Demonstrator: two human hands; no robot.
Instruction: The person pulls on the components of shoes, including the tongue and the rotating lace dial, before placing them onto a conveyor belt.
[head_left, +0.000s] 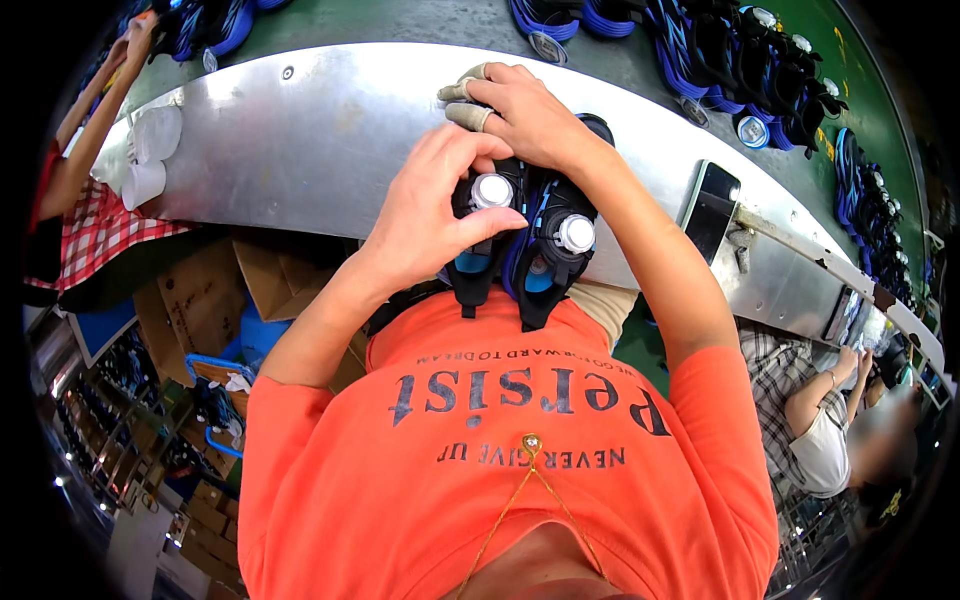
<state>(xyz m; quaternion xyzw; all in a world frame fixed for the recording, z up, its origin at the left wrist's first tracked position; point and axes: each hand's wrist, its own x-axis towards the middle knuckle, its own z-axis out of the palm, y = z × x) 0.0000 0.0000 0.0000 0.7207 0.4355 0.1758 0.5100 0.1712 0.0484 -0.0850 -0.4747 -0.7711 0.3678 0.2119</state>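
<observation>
Two black and blue sports shoes stand side by side at the table's near edge, heels toward me. The left shoe (474, 262) and the right shoe (545, 275) each have a white round knob-like piece at the opening. My left hand (430, 205) grips the left shoe, its thumb across the shoe beside the white piece. Over the toe ends lies my right hand (525, 115), bent round the front of a shoe, with pale finger covers on several fingers. The toes and my right thumb are hidden beneath my hands.
A phone (711, 205) lies on the metal table (300, 130) at right. White cups (150, 150) sit at the left end. Beyond, a green conveyor (400, 22) carries several similar shoes. Cardboard boxes (195, 310) stand below left. Co-workers' hands show at far left and right.
</observation>
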